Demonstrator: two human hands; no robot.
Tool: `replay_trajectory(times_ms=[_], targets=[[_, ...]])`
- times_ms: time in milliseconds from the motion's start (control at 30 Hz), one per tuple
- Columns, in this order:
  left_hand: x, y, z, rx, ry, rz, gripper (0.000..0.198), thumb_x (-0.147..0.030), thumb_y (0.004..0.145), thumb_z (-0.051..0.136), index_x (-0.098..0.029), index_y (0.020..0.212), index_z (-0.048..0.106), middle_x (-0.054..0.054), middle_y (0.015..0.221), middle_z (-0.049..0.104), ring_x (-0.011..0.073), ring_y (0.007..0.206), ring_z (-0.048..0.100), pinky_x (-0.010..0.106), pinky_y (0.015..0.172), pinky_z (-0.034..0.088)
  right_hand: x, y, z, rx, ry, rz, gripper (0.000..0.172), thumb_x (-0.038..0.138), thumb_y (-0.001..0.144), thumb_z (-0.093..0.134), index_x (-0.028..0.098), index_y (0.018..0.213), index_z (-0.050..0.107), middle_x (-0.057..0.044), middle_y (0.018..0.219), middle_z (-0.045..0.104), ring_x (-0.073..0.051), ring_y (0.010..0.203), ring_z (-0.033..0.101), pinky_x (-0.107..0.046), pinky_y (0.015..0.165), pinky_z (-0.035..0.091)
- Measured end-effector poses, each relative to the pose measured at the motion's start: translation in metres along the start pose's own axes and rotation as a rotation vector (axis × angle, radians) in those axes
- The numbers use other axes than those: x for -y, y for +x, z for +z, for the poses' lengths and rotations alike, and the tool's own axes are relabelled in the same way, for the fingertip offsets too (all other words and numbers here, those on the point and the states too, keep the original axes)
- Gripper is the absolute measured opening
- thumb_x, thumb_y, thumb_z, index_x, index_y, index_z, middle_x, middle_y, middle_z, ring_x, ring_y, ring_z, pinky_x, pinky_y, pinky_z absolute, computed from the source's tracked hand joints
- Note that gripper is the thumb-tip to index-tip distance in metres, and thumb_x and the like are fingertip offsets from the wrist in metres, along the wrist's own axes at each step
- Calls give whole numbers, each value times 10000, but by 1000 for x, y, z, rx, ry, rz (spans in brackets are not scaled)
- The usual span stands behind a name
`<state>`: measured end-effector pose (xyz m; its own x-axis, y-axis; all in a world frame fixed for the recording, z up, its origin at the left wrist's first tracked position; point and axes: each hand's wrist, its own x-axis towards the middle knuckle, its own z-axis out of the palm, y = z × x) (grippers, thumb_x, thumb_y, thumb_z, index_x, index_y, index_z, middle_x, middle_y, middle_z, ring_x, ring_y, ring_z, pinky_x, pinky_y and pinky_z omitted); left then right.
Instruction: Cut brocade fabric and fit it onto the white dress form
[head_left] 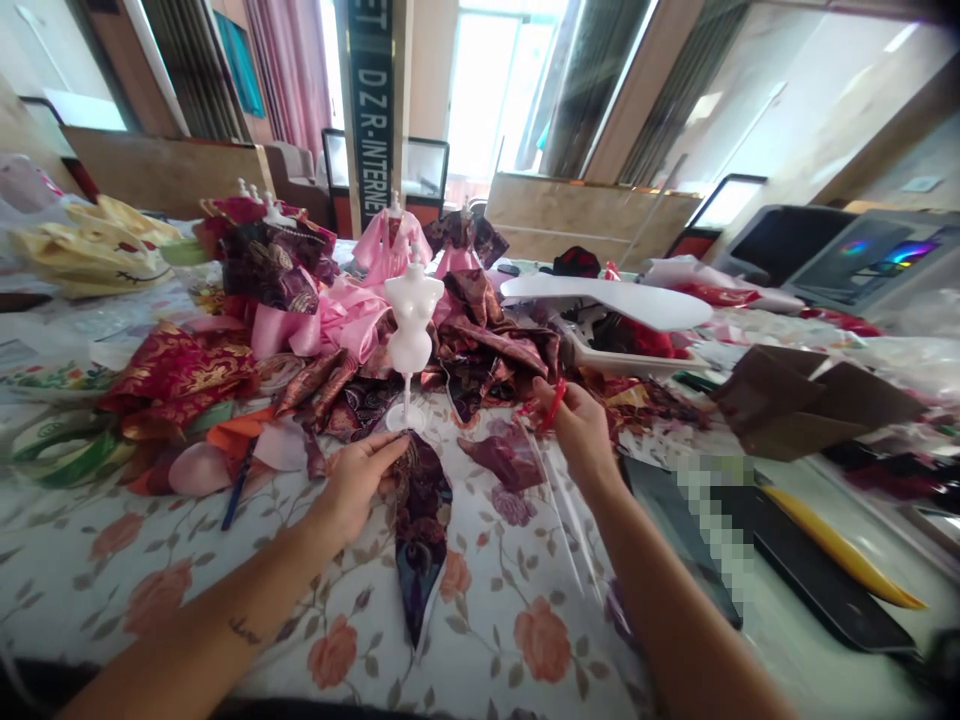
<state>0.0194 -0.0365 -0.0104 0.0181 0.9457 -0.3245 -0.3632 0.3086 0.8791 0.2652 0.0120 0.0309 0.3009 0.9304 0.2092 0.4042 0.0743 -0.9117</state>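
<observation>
My left hand (358, 482) pinches the top edge of a dark purple patterned fabric piece (421, 520), which hangs to a point over the flowered tablecloth. In my right hand (583, 440) are scissors with red handles (553, 405); their blades are hard to make out. Just beyond my left fingertips a small white dress form (410, 320) stands upright on its round base. Between my hands lies a scrap of purplish-red cloth (506, 455). Crumpled bronze and dark brocade (499, 350) is heaped behind the scissors.
Small dress forms wear pink (394, 240) and dark outfits (274, 255) at the back. Red-gold brocade (184, 375), a green tape roll (71, 450) and a blue pen (238, 485) lie left. A white tray (637, 360), brown cardboard (810, 400) and black phone-like slabs (825, 575) are right.
</observation>
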Motion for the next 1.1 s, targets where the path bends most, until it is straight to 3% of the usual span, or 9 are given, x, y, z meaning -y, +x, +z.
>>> replay_trajectory(times_ms=[67, 167, 233, 333, 433, 633, 767, 900, 1100], targets=[[-2, 2, -1, -29, -12, 2, 184, -238, 700, 753, -149, 853, 704, 5, 724, 712, 75, 536, 609, 160, 469, 474, 3, -22, 5, 54, 40, -38, 407, 584, 765, 568, 187, 708, 505, 25, 601, 517, -115, 542, 462, -238, 522, 356], [-4, 5, -3, -51, -29, -5, 172, -214, 714, 740, -145, 865, 696, -1, 704, 703, 66, 485, 592, 157, 440, 466, 3, -45, 8, 456, -53, -101, 345, 493, 777, 595, 197, 644, 478, 46, 553, 467, -105, 496, 420, -230, 473, 314], [-5, 6, -4, -66, -37, -9, 181, -206, 705, 749, -143, 865, 691, -6, 683, 693, 67, 457, 582, 160, 420, 460, -3, -45, 9, 565, -241, -175, 340, 435, 756, 625, 199, 579, 456, 47, 530, 447, -106, 487, 393, -236, 466, 290], [-6, 6, -3, -80, -59, -9, 175, -189, 710, 745, -140, 867, 685, -17, 649, 675, 68, 420, 564, 164, 399, 455, -17, -32, 6, 365, -391, -253, 323, 397, 752, 633, 202, 571, 450, 15, 591, 500, -134, 550, 432, -260, 515, 323], [-7, 3, 1, -60, -97, -6, 80, -161, 771, 682, -139, 847, 674, -8, 648, 677, 74, 420, 570, 165, 400, 461, -23, -29, 4, 222, -200, -177, 277, 424, 745, 660, 199, 663, 520, -24, 678, 580, -172, 626, 519, -282, 565, 398], [-13, 1, 7, -68, -429, 113, 181, -69, 881, 496, -129, 852, 664, 36, 745, 721, 104, 618, 676, 174, 581, 551, -8, -81, 24, 617, 299, 200, 362, 297, 570, 821, 197, 793, 554, -19, 818, 650, -166, 647, 589, -275, 564, 471], [-19, 1, 5, -127, -536, 99, 230, -56, 897, 445, -103, 847, 664, 50, 718, 719, 113, 622, 685, 177, 603, 567, -6, -100, 39, 616, 344, 194, 283, 216, 594, 780, 193, 705, 521, 55, 614, 537, -106, 537, 487, -225, 503, 396], [-18, 0, 3, -191, -523, 73, 232, -51, 876, 429, -103, 797, 642, 43, 666, 703, 117, 584, 677, 189, 571, 566, -5, -93, 34, 511, 412, 163, 266, 244, 622, 744, 197, 700, 494, 45, 640, 560, -104, 554, 469, -216, 493, 364], [-12, -3, -2, -112, -194, 204, 173, -126, 729, 594, -158, 898, 617, 22, 823, 692, 108, 621, 621, 196, 552, 496, -5, -80, 24, 507, 477, 274, 284, 247, 572, 756, 188, 686, 502, 52, 633, 553, -91, 532, 443, -209, 481, 322]])
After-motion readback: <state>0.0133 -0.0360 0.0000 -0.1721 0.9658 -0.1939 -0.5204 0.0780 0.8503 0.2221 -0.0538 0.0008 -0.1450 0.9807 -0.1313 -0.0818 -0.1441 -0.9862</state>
